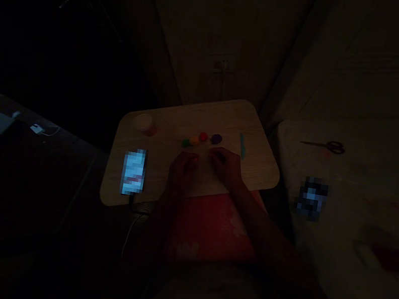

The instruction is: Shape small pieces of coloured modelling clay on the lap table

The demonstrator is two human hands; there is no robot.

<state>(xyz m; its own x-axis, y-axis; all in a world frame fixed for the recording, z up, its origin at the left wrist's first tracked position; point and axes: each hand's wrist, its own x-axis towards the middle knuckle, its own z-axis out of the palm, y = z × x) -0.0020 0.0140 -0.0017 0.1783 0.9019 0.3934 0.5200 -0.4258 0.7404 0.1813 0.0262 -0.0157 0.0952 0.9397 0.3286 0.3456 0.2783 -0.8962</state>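
In dim light, both hands are over a small wooden table. My left hand (183,165) is near its front edge with the fingers curled in; a faint reddish spot shows at the fingertips, too dark to name. My right hand (226,165) is bent towards it, thumb and fingers drawn together, and what they hold, if anything, is hidden. Just beyond the hands lie small rounded lumps in a loose row: green (185,143), orange (194,141), red (203,136) and purple (217,138). To the right of the purple lump is a teal, wavy-edged flat tool (242,145).
On the table (164,179) stand a pale lidded tub (143,123) at the left and a lit phone (133,171) with a cable. A red patterned surface (209,227) lies below my arms. Scissors (324,146) rest on the pale surface (352,195) at right.
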